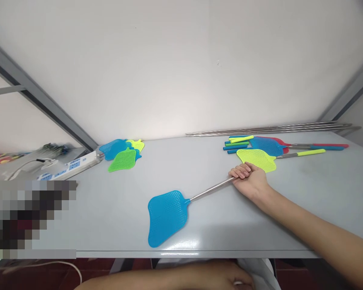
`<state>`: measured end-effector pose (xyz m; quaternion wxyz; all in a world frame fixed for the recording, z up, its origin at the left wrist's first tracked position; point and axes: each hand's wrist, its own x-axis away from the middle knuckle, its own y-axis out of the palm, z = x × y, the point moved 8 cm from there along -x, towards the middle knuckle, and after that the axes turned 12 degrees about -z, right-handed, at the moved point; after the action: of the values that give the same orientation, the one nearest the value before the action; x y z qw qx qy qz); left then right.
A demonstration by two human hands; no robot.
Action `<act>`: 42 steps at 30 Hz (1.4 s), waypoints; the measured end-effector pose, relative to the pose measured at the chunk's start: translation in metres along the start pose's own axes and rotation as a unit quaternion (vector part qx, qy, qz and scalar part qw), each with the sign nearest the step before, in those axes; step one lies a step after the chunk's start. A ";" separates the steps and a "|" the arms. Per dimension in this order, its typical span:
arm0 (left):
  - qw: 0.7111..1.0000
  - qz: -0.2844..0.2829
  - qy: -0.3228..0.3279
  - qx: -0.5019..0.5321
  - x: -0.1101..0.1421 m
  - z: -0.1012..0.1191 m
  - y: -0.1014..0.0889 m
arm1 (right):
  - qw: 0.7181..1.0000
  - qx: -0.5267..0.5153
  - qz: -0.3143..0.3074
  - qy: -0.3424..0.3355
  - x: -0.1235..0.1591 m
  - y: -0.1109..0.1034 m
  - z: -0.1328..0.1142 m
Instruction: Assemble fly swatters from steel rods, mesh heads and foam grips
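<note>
Blue swatter [168,217] is held by the R hand [249,181], which is closed in a fist round the bare metal shaft [213,188] near its end. From that hand the perforated head is set out to the L & toward the front edge of the bench [115,217]; long axis is slanted across the surface (whether the head is touching can't be told). The L hand [240,278] is held low, below the bench edge, partly cut off by the frame, so its grip can't be told; the R is clearly nearer. Just beyond the R hand, a yellow swatter [258,160] is partly overlapped in view.

Materials: head is moulded in thin plastic w/ a fine grid of holes, sides curved inward, narrow neck fitted on the shaft. Shaft is shiny, stepped, telescopic-looking. Smooth coloured tubes [237,148] are piled beside a second blue swatter [268,146]; slim metal rods [269,130] are laid along the back. Far L, a green head [122,160] is stacked w/ others near a white power strip [78,166].
</note>
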<state>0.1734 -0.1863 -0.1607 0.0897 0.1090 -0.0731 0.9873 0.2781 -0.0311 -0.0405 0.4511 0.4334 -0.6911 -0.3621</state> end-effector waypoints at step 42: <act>0.815 0.386 -0.276 -0.332 0.176 0.108 -0.149 | 0.999 -0.045 0.027 -0.015 -0.001 0.000 -0.013</act>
<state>0.0555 -0.0306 0.0022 -0.2919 0.3037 -0.4545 0.7848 0.2906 -0.0320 -0.0364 0.4695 0.3883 -0.6921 -0.3870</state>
